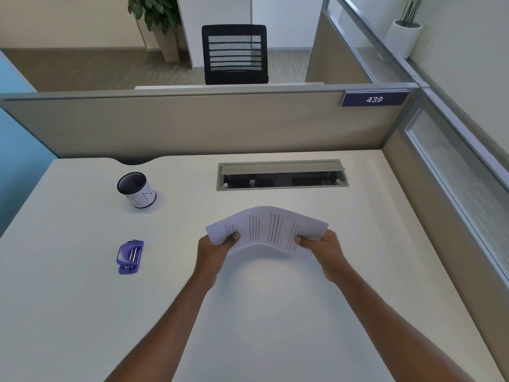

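Note:
A thin stack of printed white paper (266, 227) arches upward above the middle of the white desk (275, 312). My left hand (217, 249) grips its left end, thumb on top. My right hand (319, 248) grips its right end the same way. The sheets bow up between the two hands and are lifted off the desk. A purple hole punch (130, 257) lies on the desk to the left of my left hand. A black mesh cup (137, 190) with a white label stands further back on the left, with nothing visible inside.
An open cable hatch (282, 175) is set into the desk behind the paper. Beige partition walls (192, 125) close the back and right sides, with a sign reading 439 (374, 99). A black office chair (235, 54) stands beyond the partition.

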The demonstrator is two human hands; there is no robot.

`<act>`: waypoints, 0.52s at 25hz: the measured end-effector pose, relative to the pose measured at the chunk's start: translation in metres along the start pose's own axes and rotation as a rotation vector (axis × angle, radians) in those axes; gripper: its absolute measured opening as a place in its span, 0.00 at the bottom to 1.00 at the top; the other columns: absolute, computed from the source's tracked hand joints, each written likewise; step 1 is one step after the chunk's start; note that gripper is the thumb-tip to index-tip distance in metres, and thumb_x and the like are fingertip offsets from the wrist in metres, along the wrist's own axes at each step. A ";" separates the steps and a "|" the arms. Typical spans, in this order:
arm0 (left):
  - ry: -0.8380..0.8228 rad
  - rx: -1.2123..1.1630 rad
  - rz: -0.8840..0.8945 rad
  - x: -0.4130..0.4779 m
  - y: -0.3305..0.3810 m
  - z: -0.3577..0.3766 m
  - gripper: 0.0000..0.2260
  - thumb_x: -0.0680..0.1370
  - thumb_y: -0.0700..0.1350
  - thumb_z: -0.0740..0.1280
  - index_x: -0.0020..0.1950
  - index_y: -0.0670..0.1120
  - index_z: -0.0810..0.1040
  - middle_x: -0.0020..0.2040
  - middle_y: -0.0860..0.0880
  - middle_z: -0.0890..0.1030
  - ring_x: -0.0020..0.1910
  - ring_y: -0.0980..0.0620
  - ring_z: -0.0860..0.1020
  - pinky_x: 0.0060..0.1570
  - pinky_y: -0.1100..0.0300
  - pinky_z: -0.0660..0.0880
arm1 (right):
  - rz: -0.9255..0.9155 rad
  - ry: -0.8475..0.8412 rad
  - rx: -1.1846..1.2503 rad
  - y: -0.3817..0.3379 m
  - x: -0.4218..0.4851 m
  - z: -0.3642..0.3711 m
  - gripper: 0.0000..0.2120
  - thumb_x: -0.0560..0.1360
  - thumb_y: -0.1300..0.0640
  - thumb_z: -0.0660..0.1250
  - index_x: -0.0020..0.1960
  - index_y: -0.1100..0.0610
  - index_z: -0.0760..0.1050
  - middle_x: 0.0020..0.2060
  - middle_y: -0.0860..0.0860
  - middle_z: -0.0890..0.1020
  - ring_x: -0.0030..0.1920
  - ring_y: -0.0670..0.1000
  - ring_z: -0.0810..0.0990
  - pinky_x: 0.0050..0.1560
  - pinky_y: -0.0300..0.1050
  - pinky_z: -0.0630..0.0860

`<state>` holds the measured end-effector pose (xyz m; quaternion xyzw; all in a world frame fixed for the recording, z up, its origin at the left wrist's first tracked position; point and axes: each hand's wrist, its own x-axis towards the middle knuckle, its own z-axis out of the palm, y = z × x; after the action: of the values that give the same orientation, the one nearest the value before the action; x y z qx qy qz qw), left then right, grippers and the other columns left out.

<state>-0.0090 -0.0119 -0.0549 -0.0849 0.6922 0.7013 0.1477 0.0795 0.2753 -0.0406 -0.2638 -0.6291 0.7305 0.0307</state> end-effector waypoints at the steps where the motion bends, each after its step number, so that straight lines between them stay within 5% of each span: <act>1: -0.006 -0.006 -0.010 0.000 -0.001 0.000 0.18 0.78 0.43 0.81 0.67 0.47 0.86 0.57 0.51 0.91 0.56 0.49 0.89 0.53 0.57 0.85 | 0.010 -0.001 0.000 0.001 0.000 0.000 0.15 0.74 0.72 0.78 0.57 0.57 0.87 0.50 0.51 0.92 0.53 0.54 0.90 0.50 0.42 0.86; 9: -0.025 0.001 -0.020 0.003 -0.001 0.000 0.14 0.78 0.43 0.80 0.63 0.51 0.87 0.54 0.55 0.92 0.54 0.52 0.89 0.48 0.63 0.85 | 0.040 -0.001 0.006 0.009 0.001 0.001 0.20 0.74 0.72 0.78 0.63 0.60 0.85 0.57 0.57 0.90 0.58 0.56 0.88 0.52 0.43 0.86; 13: 0.016 0.039 -0.053 0.007 0.002 0.003 0.11 0.78 0.45 0.81 0.59 0.50 0.87 0.53 0.52 0.91 0.55 0.46 0.88 0.52 0.54 0.85 | 0.059 0.010 0.007 0.012 -0.002 0.001 0.20 0.73 0.73 0.78 0.64 0.63 0.85 0.58 0.58 0.90 0.58 0.58 0.88 0.48 0.40 0.86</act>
<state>-0.0158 -0.0086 -0.0553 -0.1060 0.7042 0.6830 0.1623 0.0839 0.2712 -0.0514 -0.2860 -0.6182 0.7320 0.0131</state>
